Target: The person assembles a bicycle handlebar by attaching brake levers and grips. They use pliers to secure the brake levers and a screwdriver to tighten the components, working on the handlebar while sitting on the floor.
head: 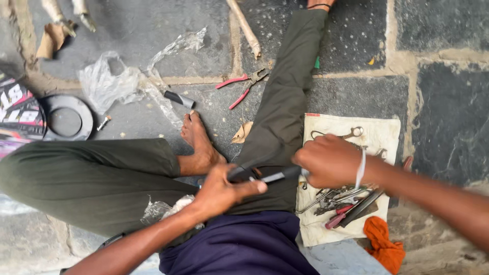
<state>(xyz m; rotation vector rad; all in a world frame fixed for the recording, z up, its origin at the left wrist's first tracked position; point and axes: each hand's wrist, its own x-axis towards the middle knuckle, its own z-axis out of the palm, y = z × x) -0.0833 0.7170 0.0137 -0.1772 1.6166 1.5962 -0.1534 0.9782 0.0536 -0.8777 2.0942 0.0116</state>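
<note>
Here the left hand [220,189] is closed around a dark cable [249,168] over the lap, just left of the white cloth [379,135]. The right hand [328,160] is clenched on a black-handled tool [277,175], its tip at that cable, at the cloth's left edge. Loose metal tools [341,196] lie on the cloth; red pliers [243,84] lie well beyond it, up and left

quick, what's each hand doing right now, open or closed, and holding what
Left hand: closed on a dark cable.
Right hand: closed, grip on a screwdriver.
</note>
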